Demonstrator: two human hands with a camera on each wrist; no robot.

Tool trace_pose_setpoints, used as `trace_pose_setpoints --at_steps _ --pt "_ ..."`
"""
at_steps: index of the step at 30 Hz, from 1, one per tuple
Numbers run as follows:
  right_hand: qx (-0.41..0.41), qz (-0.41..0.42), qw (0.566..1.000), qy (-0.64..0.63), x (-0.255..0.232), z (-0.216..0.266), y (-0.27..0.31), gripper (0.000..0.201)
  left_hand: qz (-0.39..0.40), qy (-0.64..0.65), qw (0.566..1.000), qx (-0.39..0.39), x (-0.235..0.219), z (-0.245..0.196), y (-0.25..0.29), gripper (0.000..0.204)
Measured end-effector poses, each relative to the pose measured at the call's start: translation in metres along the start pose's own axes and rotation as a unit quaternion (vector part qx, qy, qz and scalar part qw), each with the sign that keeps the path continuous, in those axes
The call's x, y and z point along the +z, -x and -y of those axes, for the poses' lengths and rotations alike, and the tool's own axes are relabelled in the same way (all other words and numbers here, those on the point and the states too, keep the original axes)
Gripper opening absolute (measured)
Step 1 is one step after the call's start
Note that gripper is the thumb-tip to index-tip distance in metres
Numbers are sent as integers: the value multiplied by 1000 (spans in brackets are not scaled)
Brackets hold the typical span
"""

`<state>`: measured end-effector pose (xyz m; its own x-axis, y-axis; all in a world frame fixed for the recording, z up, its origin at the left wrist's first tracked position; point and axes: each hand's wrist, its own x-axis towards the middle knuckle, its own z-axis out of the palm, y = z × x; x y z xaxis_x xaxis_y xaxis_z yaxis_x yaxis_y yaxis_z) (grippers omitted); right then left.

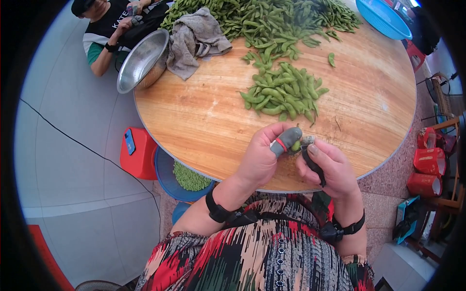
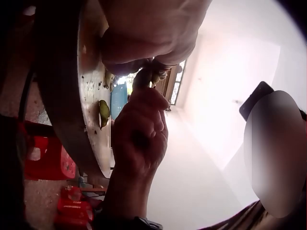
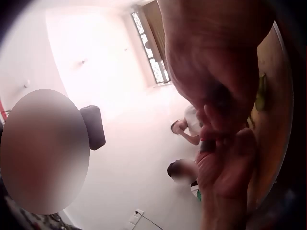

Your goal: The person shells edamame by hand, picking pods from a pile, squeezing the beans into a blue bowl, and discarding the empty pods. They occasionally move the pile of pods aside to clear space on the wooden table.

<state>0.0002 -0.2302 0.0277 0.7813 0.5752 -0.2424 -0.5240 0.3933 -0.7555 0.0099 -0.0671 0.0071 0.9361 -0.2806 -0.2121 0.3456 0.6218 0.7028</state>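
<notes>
My left hand pinches a green soybean pod near the table's front edge. A grey cover with a red band wraps its thumb. My right hand grips a small tool with a black handle and a metal end, held close against the pod. The tool's exact kind cannot be made out. Both hands almost meet. Just beyond them lies a small pile of soybean pods. In the left wrist view, the right hand shows with fingers curled; in the right wrist view, the left hand is dim.
A large heap of pods covers the far side of the round wooden table. A metal bowl, a grey cloth and a blue basket stand around it. Shelled beans fill a blue basin below. Another person sits at far left.
</notes>
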Motion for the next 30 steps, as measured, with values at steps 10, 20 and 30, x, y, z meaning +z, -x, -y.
trace_pose_setpoints --at_steps 10,20,30 --pt "30 18 990 -133 -3 -6 -4 13 83 -69 993 54 -6 2 0 13" --pt "-184 -239 834 462 14 -8 -14 9 0 -351 914 204 -7 7 0 19" --pt "-140 -215 880 400 19 13 -9 14 9 -343 936 75 -8 -7 -1 20"
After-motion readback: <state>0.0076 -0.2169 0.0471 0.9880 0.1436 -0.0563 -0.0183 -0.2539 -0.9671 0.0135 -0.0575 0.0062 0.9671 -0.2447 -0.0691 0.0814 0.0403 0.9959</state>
